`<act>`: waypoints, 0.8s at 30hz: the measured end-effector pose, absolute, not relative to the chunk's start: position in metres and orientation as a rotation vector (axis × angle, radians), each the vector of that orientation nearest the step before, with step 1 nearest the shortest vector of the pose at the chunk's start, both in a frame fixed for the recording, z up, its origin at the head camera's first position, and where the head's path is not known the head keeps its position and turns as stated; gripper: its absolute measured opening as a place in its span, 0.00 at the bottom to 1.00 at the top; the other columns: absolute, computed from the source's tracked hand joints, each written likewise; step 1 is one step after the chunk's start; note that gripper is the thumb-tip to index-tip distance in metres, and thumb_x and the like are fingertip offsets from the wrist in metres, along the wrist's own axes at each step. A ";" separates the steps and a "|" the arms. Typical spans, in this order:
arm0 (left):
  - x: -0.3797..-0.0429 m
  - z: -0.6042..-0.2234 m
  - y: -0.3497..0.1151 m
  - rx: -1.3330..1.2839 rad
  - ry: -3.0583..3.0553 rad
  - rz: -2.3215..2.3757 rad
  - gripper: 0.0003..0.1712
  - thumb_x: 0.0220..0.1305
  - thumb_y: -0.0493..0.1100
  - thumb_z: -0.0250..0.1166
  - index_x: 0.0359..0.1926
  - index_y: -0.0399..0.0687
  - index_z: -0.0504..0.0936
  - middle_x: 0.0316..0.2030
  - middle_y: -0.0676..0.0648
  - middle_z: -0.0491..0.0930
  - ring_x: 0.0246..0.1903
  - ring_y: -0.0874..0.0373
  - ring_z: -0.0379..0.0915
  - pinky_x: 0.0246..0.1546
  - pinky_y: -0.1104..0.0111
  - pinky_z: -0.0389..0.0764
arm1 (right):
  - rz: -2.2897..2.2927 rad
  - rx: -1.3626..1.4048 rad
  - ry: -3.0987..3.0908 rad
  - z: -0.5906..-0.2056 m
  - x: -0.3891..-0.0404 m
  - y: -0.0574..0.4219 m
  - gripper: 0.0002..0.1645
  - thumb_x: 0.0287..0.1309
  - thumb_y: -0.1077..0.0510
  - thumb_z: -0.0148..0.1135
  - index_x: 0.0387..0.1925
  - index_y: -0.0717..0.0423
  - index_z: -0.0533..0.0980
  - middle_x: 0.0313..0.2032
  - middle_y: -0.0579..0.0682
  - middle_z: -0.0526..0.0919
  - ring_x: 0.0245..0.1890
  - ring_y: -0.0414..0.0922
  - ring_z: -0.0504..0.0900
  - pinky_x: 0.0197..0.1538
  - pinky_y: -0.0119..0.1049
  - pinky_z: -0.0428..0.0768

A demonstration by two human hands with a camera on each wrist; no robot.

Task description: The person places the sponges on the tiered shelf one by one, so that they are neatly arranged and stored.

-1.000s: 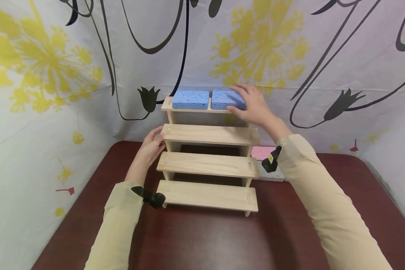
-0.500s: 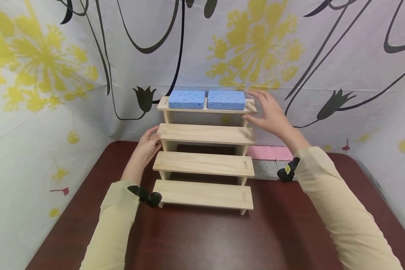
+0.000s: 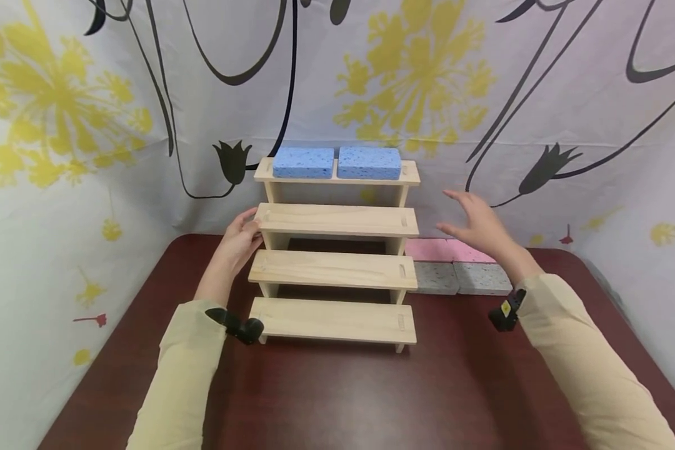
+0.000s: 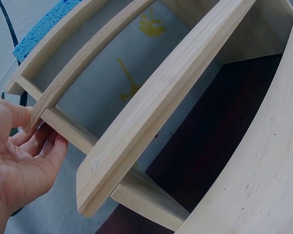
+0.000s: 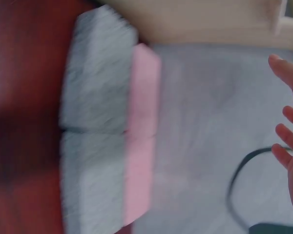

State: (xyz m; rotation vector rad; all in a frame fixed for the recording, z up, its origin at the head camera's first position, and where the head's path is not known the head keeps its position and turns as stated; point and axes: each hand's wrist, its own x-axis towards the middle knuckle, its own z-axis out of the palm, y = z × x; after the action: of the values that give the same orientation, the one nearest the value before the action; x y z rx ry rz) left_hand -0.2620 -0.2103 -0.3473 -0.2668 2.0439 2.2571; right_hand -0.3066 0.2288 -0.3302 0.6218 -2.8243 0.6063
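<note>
A four-step wooden shelf rack (image 3: 337, 219) stands on the table, and two blue sponges (image 3: 369, 162) lie side by side on its top step. My left hand (image 3: 239, 242) grips the left end of the second step from the top. In the left wrist view its thumb lies over the board's end and the fingers (image 4: 53, 151) curl beneath. My right hand (image 3: 480, 228) hovers to the right of the rack, thumb and fingers spread, holding nothing. Below it are pink sponges (image 3: 429, 250) and, in front of those, two grey sponges (image 3: 435, 277).
The dark red-brown table (image 3: 337, 400) extends in front of the rack and out to both sides. A white cloth with yellow and grey flower prints (image 3: 416, 75) hangs behind and at the sides. The lower three steps carry nothing.
My right hand has let go of the right blue sponge on the top step and moved right and down toward the pink and grey sponges. The left hand keeps its grip on the rack.
</note>
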 end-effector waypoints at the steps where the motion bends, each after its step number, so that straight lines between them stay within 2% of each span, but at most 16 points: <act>1: -0.262 -0.347 -0.210 -0.265 2.048 2.255 0.30 0.72 0.41 0.39 0.71 0.50 0.44 0.70 0.41 0.47 0.68 0.53 0.48 0.70 0.64 0.51 | 0.583 0.613 -2.848 -0.336 -0.304 0.234 0.43 0.53 0.48 0.63 0.66 0.58 0.58 0.61 0.66 0.63 0.61 0.65 0.60 0.60 0.63 0.59; 5: -0.263 -0.344 -0.209 -0.268 2.053 2.250 0.30 0.71 0.42 0.40 0.71 0.51 0.44 0.70 0.42 0.47 0.68 0.53 0.48 0.70 0.65 0.51 | 0.466 0.635 -2.892 -0.358 -0.298 0.256 0.41 0.53 0.45 0.62 0.64 0.60 0.60 0.58 0.68 0.66 0.58 0.65 0.63 0.57 0.64 0.62; 9: -0.262 -0.343 -0.209 -0.281 2.043 2.260 0.30 0.71 0.41 0.40 0.71 0.51 0.44 0.70 0.42 0.47 0.68 0.53 0.47 0.70 0.65 0.51 | 0.437 0.673 -2.884 -0.379 -0.292 0.276 0.38 0.52 0.48 0.63 0.61 0.62 0.64 0.55 0.68 0.69 0.55 0.65 0.65 0.54 0.64 0.65; 15: -0.261 -0.343 -0.212 -0.282 2.032 2.271 0.30 0.71 0.40 0.40 0.71 0.51 0.44 0.70 0.42 0.46 0.69 0.53 0.47 0.70 0.64 0.50 | 0.484 0.607 -2.975 -0.403 -0.283 0.297 0.39 0.52 0.46 0.63 0.59 0.64 0.65 0.55 0.68 0.70 0.53 0.65 0.68 0.50 0.64 0.68; 24: -0.261 -0.345 -0.209 -0.281 2.024 2.278 0.30 0.71 0.40 0.40 0.71 0.50 0.45 0.70 0.41 0.48 0.69 0.53 0.47 0.70 0.64 0.50 | 0.408 0.502 -3.077 -0.447 -0.267 0.314 0.41 0.55 0.39 0.57 0.57 0.69 0.66 0.56 0.70 0.64 0.53 0.66 0.65 0.51 0.65 0.68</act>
State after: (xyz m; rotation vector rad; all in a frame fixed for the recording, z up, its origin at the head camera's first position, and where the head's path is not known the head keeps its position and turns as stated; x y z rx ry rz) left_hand -0.2610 -0.2092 -0.3450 -0.2810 2.0235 2.2779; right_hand -0.2670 0.3141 -0.4474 0.5022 -3.0775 0.4078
